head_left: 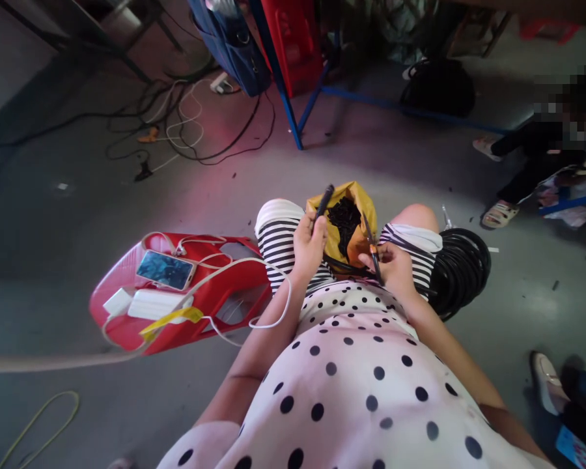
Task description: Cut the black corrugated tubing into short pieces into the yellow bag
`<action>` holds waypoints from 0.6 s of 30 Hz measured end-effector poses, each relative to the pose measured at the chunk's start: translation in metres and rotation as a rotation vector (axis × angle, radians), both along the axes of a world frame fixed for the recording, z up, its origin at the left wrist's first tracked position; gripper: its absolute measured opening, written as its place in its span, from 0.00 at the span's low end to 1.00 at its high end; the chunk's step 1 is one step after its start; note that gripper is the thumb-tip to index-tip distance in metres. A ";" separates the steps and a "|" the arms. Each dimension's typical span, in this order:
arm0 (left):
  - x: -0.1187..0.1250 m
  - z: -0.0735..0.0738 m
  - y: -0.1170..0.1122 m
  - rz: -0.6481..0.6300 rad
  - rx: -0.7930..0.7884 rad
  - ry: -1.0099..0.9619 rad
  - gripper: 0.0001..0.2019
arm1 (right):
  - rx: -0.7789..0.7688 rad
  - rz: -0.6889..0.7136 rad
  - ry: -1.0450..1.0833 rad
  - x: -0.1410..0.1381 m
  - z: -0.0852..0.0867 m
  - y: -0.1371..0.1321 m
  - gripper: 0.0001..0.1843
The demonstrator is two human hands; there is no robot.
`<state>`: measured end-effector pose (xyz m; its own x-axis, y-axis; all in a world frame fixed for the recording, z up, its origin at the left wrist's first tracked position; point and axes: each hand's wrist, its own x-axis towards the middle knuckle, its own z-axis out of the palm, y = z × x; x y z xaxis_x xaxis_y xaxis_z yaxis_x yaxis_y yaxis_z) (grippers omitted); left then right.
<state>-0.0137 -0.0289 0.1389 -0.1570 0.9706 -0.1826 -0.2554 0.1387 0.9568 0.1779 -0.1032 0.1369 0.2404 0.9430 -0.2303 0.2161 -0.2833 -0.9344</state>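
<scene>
My left hand (310,242) is closed around a short black ribbed rod (325,202), which points up and away from me. My right hand (393,266) grips a slim, pointed dark tool with an orange part (373,250); it looks like scissors or a cutter, though its exact kind is unclear. Between my knees sits a yellow bag (366,203), its mouth gaping, with many small black pieces (344,221) inside. A black cable (344,266) runs across my lap below the bag. By my right knee lies a thick coil of black cable (463,270).
A red plastic stool (122,277) at my left bears a phone (166,270), a white power bank or box (151,305) and cords. Tangled cables (176,124) cover the floor ahead. A blue table leg (283,98) stands beyond. Other people's feet (501,213) are at right.
</scene>
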 end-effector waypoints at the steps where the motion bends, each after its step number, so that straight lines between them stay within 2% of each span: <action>1: 0.002 0.002 0.000 -0.003 -0.033 -0.077 0.17 | 0.014 -0.005 -0.039 -0.003 0.002 0.002 0.39; 4: 0.009 0.014 0.001 -0.054 -0.137 -0.213 0.23 | 0.078 0.016 -0.142 -0.019 0.005 0.006 0.38; 7: 0.013 0.027 -0.001 -0.194 -0.270 -0.272 0.24 | 0.137 0.077 -0.214 -0.034 0.005 0.009 0.35; 10: 0.014 0.036 -0.005 -0.289 -0.297 -0.307 0.25 | 0.169 0.137 -0.226 -0.040 0.004 0.010 0.30; 13: 0.013 0.037 -0.008 -0.250 -0.221 -0.283 0.25 | 0.189 0.148 -0.132 -0.041 0.001 0.009 0.27; 16: 0.014 0.035 -0.010 -0.185 -0.152 -0.249 0.26 | 0.204 0.129 -0.005 -0.041 -0.003 0.008 0.30; 18: 0.016 0.033 -0.010 -0.191 -0.123 -0.234 0.26 | 0.215 0.131 0.026 -0.042 -0.005 0.008 0.31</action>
<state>0.0019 -0.0386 0.1721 0.0863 0.9467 -0.3104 -0.4244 0.3168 0.8483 0.1361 -0.0956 0.1316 0.1090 0.9937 -0.0256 0.2131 -0.0485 -0.9758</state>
